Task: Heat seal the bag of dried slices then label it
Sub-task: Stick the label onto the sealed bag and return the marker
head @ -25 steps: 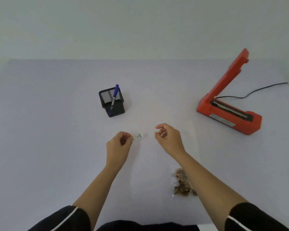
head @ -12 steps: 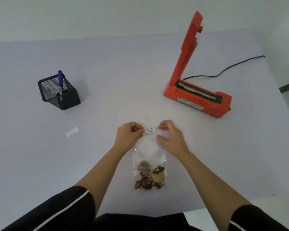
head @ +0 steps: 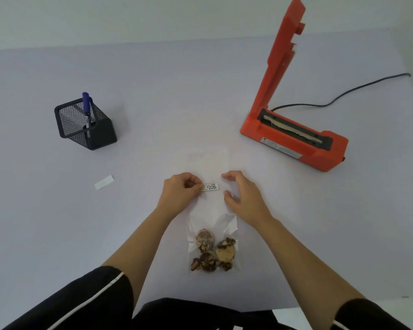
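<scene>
A clear plastic bag point(head: 211, 210) lies flat on the table in front of me, with several brown dried slices point(head: 212, 254) bunched at its near end. My left hand point(head: 180, 191) pinches the left end of a small written label point(head: 211, 186), which rests across the middle of the bag. Just right of the label, my right hand point(head: 242, 196) hovers at the bag's right edge, fingers curled and apart, holding nothing. The orange heat sealer point(head: 293, 136) stands at the right with its arm raised.
A black mesh pen holder point(head: 86, 125) with a blue pen point(head: 86, 108) stands at the left. A white paper strip point(head: 104, 182) lies on the table left of my hands. The sealer's black cable point(head: 343, 94) runs off to the right. The table's near edge is close to my body.
My hands brought the label down over the bag's middle. My right hand let go of the label's right end and opened slightly. The view tilted down and closer.
</scene>
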